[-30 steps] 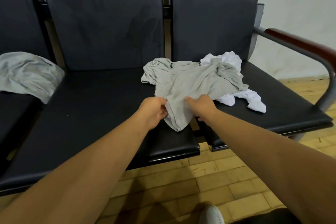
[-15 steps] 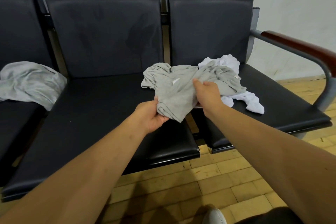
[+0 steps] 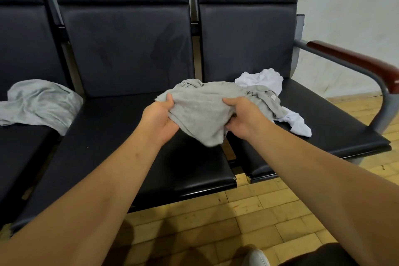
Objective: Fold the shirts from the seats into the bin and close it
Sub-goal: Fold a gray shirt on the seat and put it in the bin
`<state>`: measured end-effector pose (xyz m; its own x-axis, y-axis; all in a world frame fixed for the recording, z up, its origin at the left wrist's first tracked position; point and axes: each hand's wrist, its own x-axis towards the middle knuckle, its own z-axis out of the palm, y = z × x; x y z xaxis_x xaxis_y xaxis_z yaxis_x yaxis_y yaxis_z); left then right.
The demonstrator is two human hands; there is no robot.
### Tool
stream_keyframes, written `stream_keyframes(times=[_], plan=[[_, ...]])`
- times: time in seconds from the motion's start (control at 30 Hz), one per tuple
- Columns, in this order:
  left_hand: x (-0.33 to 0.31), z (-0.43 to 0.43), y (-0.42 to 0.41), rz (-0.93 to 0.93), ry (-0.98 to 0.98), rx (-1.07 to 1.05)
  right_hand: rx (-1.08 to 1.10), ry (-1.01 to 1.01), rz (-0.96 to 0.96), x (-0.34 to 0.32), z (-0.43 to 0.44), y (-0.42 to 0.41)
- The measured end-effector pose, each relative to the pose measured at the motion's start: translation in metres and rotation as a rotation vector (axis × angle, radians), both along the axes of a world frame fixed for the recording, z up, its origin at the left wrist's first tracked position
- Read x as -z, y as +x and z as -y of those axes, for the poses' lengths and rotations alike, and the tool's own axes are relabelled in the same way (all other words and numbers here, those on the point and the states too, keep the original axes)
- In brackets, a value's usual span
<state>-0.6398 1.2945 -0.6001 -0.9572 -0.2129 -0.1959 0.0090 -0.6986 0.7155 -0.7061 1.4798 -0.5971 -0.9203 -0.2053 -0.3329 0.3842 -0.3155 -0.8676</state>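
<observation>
Lifted since before, grey shirt (image 3: 200, 112) hangs bunched between left hand (image 3: 160, 120) and right hand (image 3: 243, 120).

- Armrest (image 3: 354, 60): red-brown pad on grey tube, 3 o'clock.
- Floor (image 3: 216, 222): yellow wood blocks, 6 o'clock.
- Wall (image 3: 349, 6): pale, 1 o'clock.
- Shoe (image 3: 255, 258): white toe, bottom edge.
</observation>
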Motion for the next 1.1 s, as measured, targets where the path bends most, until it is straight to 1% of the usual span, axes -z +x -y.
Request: stream_keyframes(times=[0.07, 0.13, 0.2, 0.27, 0.4, 0.47, 0.53, 0.6, 0.67, 0.73, 0.77, 0.87, 0.9, 0.97, 1.03, 1.1], plan=[[-0.002, 0.002, 0.007, 0.037, -0.053, 0.020, -0.030, -0.046, -0.109, -0.004, 0.004, 0.001], [-0.007, 0.003, 0.017, 0.088, -0.036, 0.056, -0.054, 0.038, -0.270, -0.010, 0.014, 0.005], [-0.013, 0.006, 0.024, 0.096, -0.049, 0.128, -0.067, 0.139, -0.356, -0.015, 0.024, 0.015], [-0.018, 0.014, 0.024, 0.039, -0.108, 0.132, -0.100, 0.172, -0.338, -0.013, 0.030, 0.020], [-0.024, 0.027, 0.032, -0.002, -0.044, 0.090, -0.070, 0.146, -0.131, -0.003, 0.027, 0.016], [-0.020, 0.032, 0.037, -0.003, -0.074, 0.093, -0.061, 0.112, -0.107, -0.003, 0.024, 0.018], [-0.012, 0.037, 0.039, 0.058, -0.144, 0.094, -0.089, 0.002, -0.170, -0.006, 0.026, 0.018], [-0.004, 0.043, 0.038, 0.183, -0.191, 0.074, -0.183, -0.069, -0.307, -0.019, 0.032, 0.028], [-0.002, 0.043, 0.044, 0.257, -0.200, 0.117, -0.308, -0.060, -0.429, -0.034, 0.042, 0.044], [-0.004, 0.040, 0.048, 0.267, -0.139, 0.170, -0.425, -0.035, -0.458, -0.045, 0.054, 0.060], [-0.007, 0.038, 0.051, 0.257, -0.117, 0.224, -0.500, -0.013, -0.455, -0.047, 0.059, 0.066], [-0.014, 0.033, 0.058, 0.254, -0.180, 0.362, -0.667, 0.060, -0.404, -0.044, 0.067, 0.079], [-0.017, 0.030, 0.060, 0.242, -0.227, 0.350, -0.673, 0.074, -0.385, -0.041, 0.068, 0.080], [-0.020, 0.034, 0.062, 0.204, -0.281, 0.254, -0.652, 0.061, -0.328, -0.037, 0.068, 0.077], [-0.019, 0.044, 0.063, 0.135, -0.259, 0.153, -0.661, 0.009, -0.235, -0.036, 0.066, 0.070], [-0.022, 0.057, 0.070, 0.038, -0.238, 0.108, -0.661, 0.029, -0.112, -0.034, 0.066, 0.065]])
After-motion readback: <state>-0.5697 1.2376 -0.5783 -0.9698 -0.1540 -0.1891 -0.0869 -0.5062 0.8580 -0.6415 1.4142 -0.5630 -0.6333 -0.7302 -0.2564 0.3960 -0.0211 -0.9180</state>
